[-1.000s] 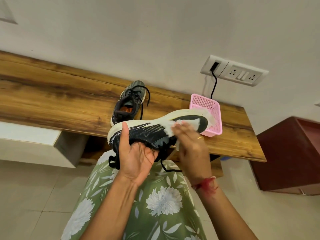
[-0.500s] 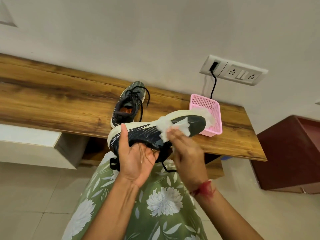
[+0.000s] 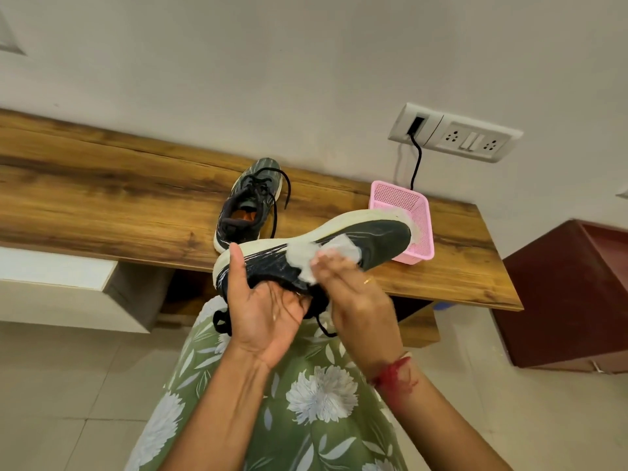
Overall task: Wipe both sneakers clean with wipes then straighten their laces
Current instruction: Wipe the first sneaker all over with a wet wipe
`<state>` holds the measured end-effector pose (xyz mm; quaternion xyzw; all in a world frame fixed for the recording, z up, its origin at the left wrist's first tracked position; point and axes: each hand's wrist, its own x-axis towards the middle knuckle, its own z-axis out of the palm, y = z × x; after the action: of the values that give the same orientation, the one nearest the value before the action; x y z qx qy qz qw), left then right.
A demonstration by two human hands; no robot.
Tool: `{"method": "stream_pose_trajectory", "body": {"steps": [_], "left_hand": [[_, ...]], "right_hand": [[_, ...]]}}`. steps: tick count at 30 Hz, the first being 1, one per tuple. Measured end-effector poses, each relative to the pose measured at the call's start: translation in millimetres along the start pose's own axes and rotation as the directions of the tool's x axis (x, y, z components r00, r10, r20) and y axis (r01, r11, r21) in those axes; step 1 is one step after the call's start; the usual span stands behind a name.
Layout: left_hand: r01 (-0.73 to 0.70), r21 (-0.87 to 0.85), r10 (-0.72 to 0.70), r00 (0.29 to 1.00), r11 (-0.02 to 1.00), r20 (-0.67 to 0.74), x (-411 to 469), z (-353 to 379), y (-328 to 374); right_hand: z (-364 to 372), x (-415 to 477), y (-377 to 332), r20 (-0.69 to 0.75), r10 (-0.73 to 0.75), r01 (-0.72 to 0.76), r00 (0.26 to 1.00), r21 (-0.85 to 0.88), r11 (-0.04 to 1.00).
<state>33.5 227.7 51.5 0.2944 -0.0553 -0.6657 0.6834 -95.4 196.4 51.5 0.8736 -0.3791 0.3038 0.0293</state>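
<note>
Fingers of my left hand [image 3: 268, 311] clasp the upturned dark knit sneaker [image 3: 339, 246]; my right hand [image 3: 353, 294] presses a white wipe [image 3: 316, 256] to it, other sneaker [image 3: 249, 205] at twelve o'clock.

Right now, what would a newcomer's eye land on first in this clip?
The dark knit sneaker with a cream sole, held sideways at centre by the left hand while the right hand presses a white wet wipe on its side. Behind it, the matching second sneaker and a pink mesh plastic basket sit on the wooden shelf.
</note>
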Motion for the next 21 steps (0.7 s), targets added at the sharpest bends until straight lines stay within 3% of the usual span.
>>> {"method": "stream_pose_trajectory", "body": {"steps": [3,10,14,17,21], "left_hand": [[0.024,0.011,-0.024,1.0,1.0,-0.003,-2.1,6.0,-2.3],[0.126,-0.167,-0.127,0.992,0.978,0.003,-0.6,4.6,4.7],[0.188,-0.046,-0.188,0.982,0.981,-0.013,0.1,9.9,8.9],[0.166,0.024,-0.164,0.984,0.986,-0.07,0.8,11.5,9.8],[0.125,-0.141,-0.145,0.979,0.982,-0.142,3.1,4.9,0.6]], "right_hand": [[-2.5,8.1,7.9,-0.089,0.259,-0.259,0.962,0.005,0.966],[-1.8,1.1,-12.1,-0.022,0.099,-0.098,0.995,0.041,0.994],[-13.5,4.7,-3.2,-0.026,0.1,-0.099,0.995,0.039,0.994],[-21.8,4.3,14.2,-0.078,0.192,-0.191,0.978,0.014,0.981],[-30.7,9.7,35.7,-0.161,0.387,-0.396,0.908,-0.03,0.918]]}}
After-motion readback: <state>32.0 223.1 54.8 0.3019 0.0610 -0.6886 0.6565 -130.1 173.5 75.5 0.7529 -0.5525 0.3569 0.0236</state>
